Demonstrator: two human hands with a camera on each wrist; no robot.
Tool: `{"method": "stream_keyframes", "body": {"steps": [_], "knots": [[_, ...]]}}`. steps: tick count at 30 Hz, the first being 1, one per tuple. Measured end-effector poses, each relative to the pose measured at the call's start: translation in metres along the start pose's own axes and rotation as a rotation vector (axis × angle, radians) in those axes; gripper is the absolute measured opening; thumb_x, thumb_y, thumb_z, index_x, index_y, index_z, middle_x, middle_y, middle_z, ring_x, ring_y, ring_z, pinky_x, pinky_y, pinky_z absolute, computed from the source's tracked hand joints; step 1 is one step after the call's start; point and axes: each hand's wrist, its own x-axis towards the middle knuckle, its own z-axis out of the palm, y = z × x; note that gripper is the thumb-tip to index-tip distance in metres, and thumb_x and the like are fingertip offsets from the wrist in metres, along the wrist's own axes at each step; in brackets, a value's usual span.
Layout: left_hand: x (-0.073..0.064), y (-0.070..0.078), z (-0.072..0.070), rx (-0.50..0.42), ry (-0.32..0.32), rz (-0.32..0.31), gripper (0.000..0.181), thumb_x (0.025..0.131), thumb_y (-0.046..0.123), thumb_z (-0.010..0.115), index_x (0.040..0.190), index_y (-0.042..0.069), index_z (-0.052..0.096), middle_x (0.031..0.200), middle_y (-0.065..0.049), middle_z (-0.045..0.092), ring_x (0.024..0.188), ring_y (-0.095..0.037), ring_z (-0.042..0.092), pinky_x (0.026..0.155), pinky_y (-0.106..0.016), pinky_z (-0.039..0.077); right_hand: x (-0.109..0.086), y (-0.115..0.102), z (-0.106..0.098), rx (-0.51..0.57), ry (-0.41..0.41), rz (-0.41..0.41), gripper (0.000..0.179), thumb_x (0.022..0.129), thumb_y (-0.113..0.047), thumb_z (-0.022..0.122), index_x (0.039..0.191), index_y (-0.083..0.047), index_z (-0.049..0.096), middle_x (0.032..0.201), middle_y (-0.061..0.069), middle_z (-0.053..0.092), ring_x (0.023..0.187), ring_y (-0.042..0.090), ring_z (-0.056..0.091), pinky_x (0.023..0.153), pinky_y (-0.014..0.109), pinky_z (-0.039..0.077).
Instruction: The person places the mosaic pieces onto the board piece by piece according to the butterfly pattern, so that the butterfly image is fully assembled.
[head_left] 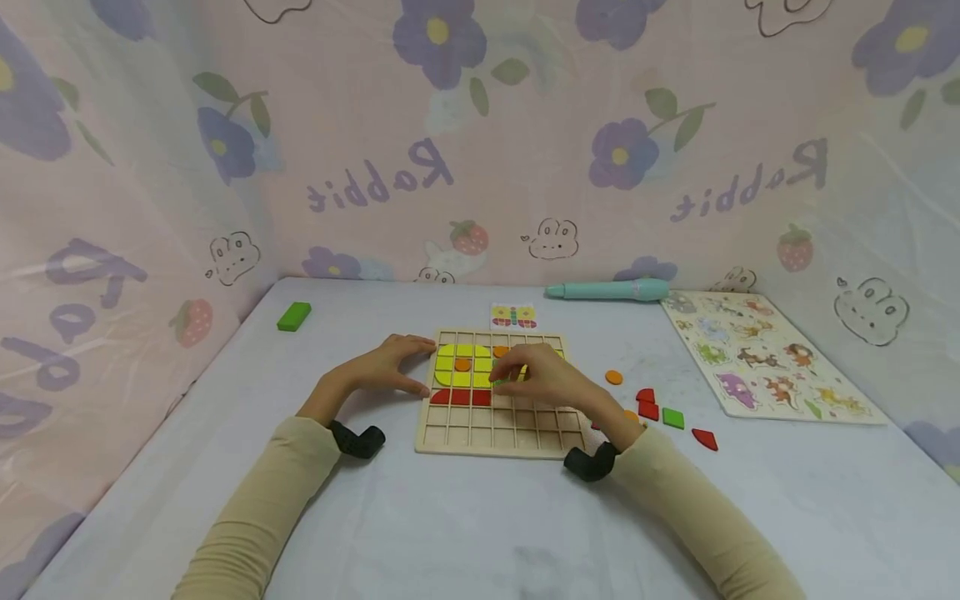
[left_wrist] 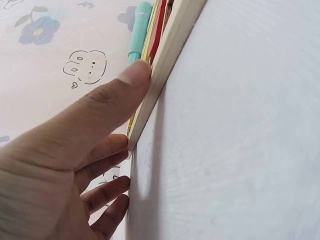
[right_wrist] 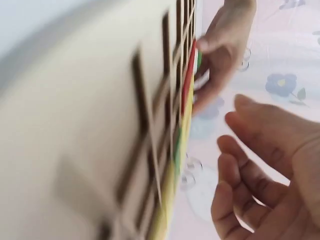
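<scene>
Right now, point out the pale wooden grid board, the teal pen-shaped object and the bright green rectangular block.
Pale wooden grid board (head_left: pixel 482 437): head view, a bare lower square.
Teal pen-shaped object (head_left: pixel 603 291): head view, the middle of its barrel.
Bright green rectangular block (head_left: pixel 295 314): head view, its top face.

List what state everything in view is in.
Wooden grid: partly filled.
Left hand: touching the grid's left edge.
Right hand: over the grid, no piece visible.
Loose pieces: scattered right of the grid.
Picture card: face up.
Green block: lying flat.
Teal pen-like thing: lying flat.
Animal board: lying flat.
</scene>
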Motion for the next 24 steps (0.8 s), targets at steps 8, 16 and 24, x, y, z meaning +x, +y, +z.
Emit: {"method": "stream_keyframes", "body": {"steps": [8,16,24], "knots": [[-0.001,0.001,-0.002,-0.005,0.002,-0.015,0.079,0.076,0.038,0.075,0.141,0.009,0.041,0.148,-0.009,0.035,0.137,-0.03,0.021,0.111,-0.051,0.018,-0.061,0.013,-0.048,-0.07,0.126,0.147,0.018,0.082,-0.018,0.073,0.099,-0.012,0.069,0.092,-0.004,0.066,0.08,0.013,0.054,0.071,0.027,0.051],[-0.001,0.0,0.0,0.0,0.002,-0.015,0.079,0.076,0.037,0.075,0.141,0.008,0.041,0.147,-0.009,0.035,0.136,-0.03,0.022,0.111,-0.051,0.02,-0.127,0.042,-0.079,-0.168,0.229,0.215,0.028,0.078,-0.02,0.076,0.101,-0.007,0.065,0.094,0.006,0.066,0.081,0.017,0.056,0.071,0.023,0.052],[-0.001,0.001,0.001,0.003,0.005,0.0,0.078,0.077,0.037,0.075,0.14,0.007,0.041,0.147,-0.01,0.035,0.136,-0.031,0.022,0.111,-0.052,0.019,-0.174,0.067,-0.101,-0.102,0.082,0.378,0.046,0.075,-0.024,0.078,0.11,-0.001,0.06,0.101,0.009,0.061,0.085,0.021,0.054,0.072,0.022,0.05]]}}
